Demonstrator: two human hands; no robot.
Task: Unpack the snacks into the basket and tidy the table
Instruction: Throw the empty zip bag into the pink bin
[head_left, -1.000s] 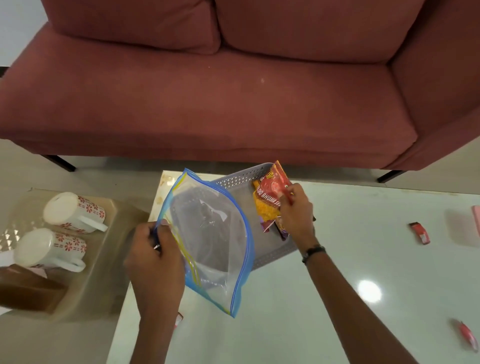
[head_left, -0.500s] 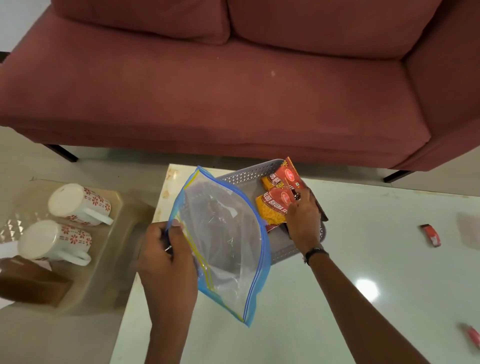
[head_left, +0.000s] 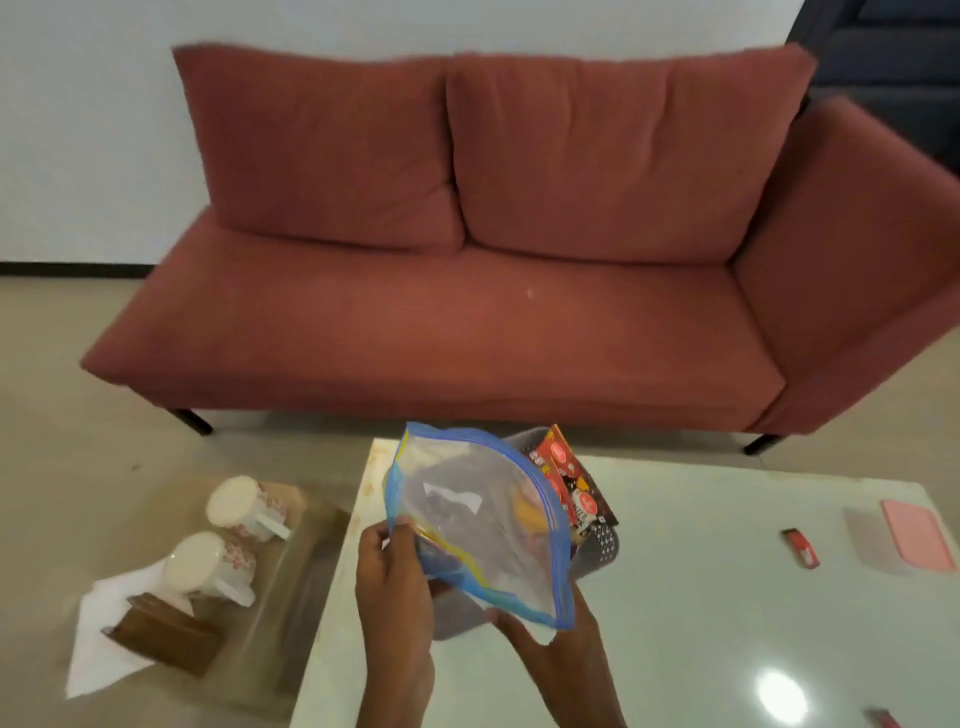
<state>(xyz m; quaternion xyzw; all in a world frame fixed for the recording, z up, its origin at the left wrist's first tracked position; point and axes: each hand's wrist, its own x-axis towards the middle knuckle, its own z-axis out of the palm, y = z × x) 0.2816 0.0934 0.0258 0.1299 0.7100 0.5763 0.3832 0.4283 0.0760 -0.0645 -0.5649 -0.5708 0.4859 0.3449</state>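
Note:
A clear zip bag (head_left: 483, 525) with a blue rim and a yellow strip is held up over the white table (head_left: 701, 597). My left hand (head_left: 395, 577) grips its left edge near the zip. My right hand (head_left: 550, 639) holds its lower corner from below. Behind the bag stands the grey perforated basket (head_left: 602, 545), mostly hidden by it. Red and black snack packets (head_left: 566, 478) stick up out of the basket's far side. The bag looks empty.
A small red packet (head_left: 802, 548) and a pink lidded box (head_left: 914, 538) lie on the table's right side; another red item (head_left: 885, 719) sits at the bottom right edge. Left of the table, a low tray holds two upturned mugs (head_left: 244, 506) and a wooden holder (head_left: 166, 631). A red sofa (head_left: 467, 312) is behind.
My right hand let go of the snack packets, which stay in the basket, and came back to take the bag's lower corner. The view tilted up, showing the whole sofa.

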